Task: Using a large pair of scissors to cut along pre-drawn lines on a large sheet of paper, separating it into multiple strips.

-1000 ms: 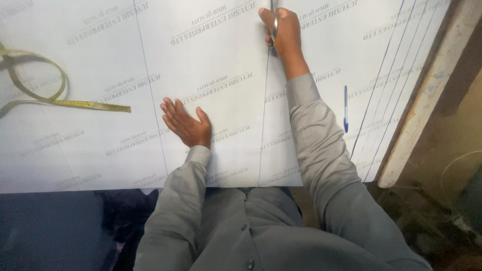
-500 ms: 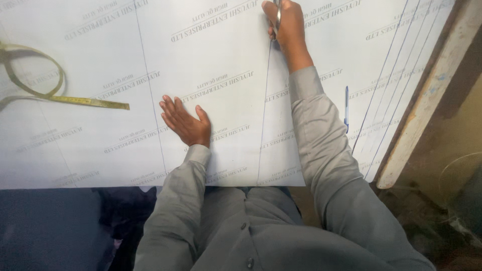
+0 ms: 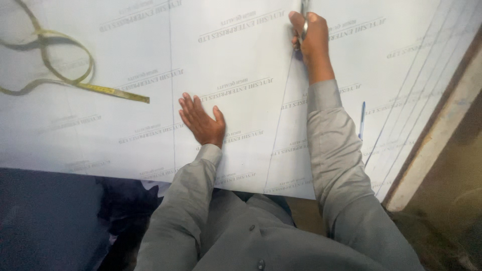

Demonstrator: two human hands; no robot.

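A large white sheet (image 3: 241, 60) with faint printed text and ruled lines covers the surface in front of me. My left hand (image 3: 202, 120) lies flat on it with fingers spread, near the sheet's front part. My right hand (image 3: 311, 37) reaches far forward and grips a slim metal cutting tool (image 3: 304, 15) whose tip sits on a long straight line (image 3: 281, 115) running toward me. The tool's upper end is cut off by the top of the view.
A yellow measuring tape (image 3: 75, 80) lies looped on the sheet at the left. A blue pen (image 3: 362, 120) rests on the sheet by my right sleeve. A pale wooden edge (image 3: 442, 135) borders the sheet on the right; dark floor lies below.
My right hand with the tool has slid a little farther away along the line. My left hand stays flat in the same spot.
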